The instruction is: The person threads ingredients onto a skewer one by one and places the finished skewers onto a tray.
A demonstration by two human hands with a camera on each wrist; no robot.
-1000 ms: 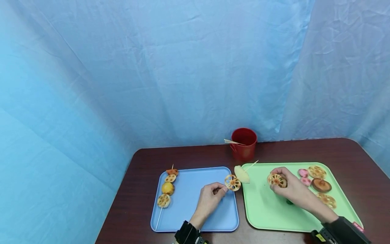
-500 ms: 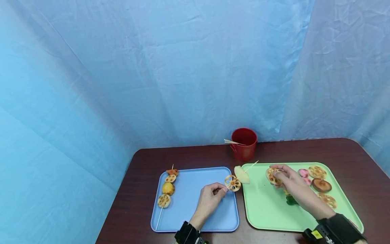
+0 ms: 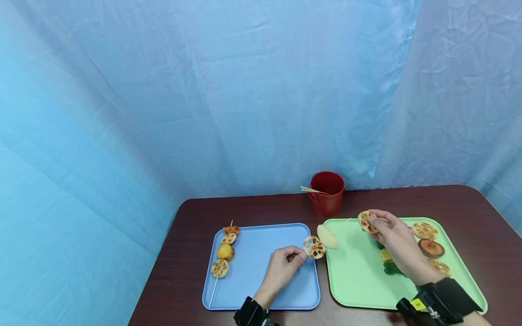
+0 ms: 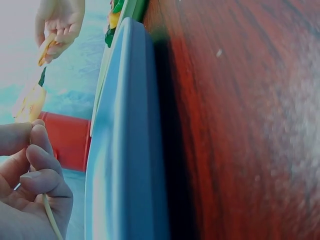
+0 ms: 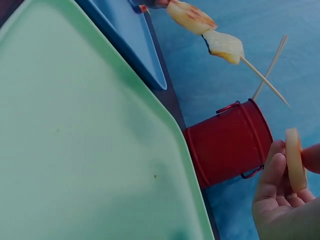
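Note:
My left hand (image 3: pixel 281 269) pinches a bamboo skewer (image 5: pixel 265 81) over the blue tray (image 3: pixel 261 303). Just beyond the fingertips the skewer carries a lotus root slice (image 3: pixel 314 247), then a pale wedge-like slice (image 3: pixel 327 237); its bare tip points right, toward the green tray (image 3: pixel 350 290). In the left wrist view the lower end of the stick runs out below the curled fingers. Raised over the far part of the green tray, my right hand (image 3: pixel 394 240) grips another lotus root slice (image 3: pixel 367 222) between thumb and fingers, seen edge-on in the right wrist view.
A loaded skewer with lotus root slices (image 3: pixel 219 268) and a yellow ball (image 3: pixel 225 252) lies along the blue tray's left side. Lotus slices (image 3: pixel 425 230), a brown mushroom-like piece (image 3: pixel 431 248) and green pieces (image 3: pixel 392 268) lie on the green tray. Behind stands a red bucket (image 3: pixel 328 199) with skewers.
My right hand has lifted the lotus root slice up and away, uncovering green and yellow pieces beneath. The left hand's skewer has shifted slightly right and down.

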